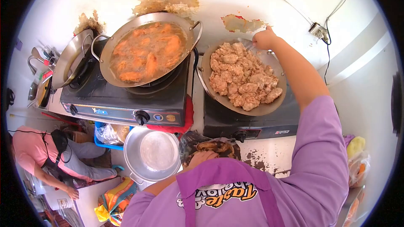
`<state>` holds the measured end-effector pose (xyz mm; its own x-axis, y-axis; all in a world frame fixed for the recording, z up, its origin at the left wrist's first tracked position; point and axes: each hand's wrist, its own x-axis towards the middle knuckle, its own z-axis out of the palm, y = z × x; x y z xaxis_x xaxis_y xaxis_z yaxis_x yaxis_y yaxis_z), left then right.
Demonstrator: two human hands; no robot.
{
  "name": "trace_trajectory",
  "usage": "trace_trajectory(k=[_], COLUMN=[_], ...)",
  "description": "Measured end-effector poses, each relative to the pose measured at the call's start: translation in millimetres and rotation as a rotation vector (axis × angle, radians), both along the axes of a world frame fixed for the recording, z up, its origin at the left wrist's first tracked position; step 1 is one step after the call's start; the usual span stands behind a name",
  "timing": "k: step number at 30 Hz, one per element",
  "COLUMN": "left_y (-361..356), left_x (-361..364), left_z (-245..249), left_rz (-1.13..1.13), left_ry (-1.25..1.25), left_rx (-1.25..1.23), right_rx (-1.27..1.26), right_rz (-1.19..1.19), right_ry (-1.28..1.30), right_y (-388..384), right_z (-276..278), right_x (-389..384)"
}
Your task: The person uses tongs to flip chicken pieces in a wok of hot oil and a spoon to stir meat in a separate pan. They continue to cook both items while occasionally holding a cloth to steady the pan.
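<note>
My right hand (265,39) is closed at the upper rim of the right wok (252,108), by its far handle; what the fingers hold is too hidden to name. Pale, coated chicken pieces (244,75) are heaped in that wok, which sits on the right stove (252,130). Low in the middle, my left hand (203,157) is partly seen over a dark plastic bag (227,148), its fingers mostly hidden. In the middle wok (105,65), orange-brown pieces (151,63) fry in bubbling oil on the left stove (113,101).
Another wok (63,69) stands at the far left, near utensils (37,54). Below the stoves are a large metal pot (152,154) and a blue basket (110,146). A person in pink (31,149) bends at lower left. A wall socket (319,31) has a hanging cable.
</note>
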<state>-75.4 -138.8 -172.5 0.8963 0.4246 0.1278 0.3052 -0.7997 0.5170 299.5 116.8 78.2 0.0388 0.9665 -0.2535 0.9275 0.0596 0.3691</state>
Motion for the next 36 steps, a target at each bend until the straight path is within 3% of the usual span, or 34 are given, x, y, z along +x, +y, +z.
trace_trajectory(k=[12,21,23,33,35,36], left_y=[-0.1,-1.5,-1.4,-1.1,-0.8,-0.9], left_x=[0.7,1.3,1.5,0.9,0.5,0.5], left_z=[9.5,17.0,19.6,19.8,17.3,13.3], left_rz=[0.036,0.072,0.075,0.085,0.088,0.082], left_ry=[0.013,-0.016,-0.007,-0.007,-0.027,-0.029], left_rx=[0.065,0.018,0.012,-0.007,0.002,0.018], right_rx=[0.414,0.621,0.714,0.616,0.598,0.596], right_rz=[0.361,0.627,0.724,0.779,0.589,0.589], right_ry=[-0.018,-0.26,-0.437,-0.582,-0.322,-0.321], right_y=[-64.6,-118.2,-127.2,-157.3,-149.8,-152.3], right_z=[19.1,12.7,9.8,12.2,36.3,54.3], right_x=[-9.7,-31.9,-36.8,-62.0,-56.9,-63.1])
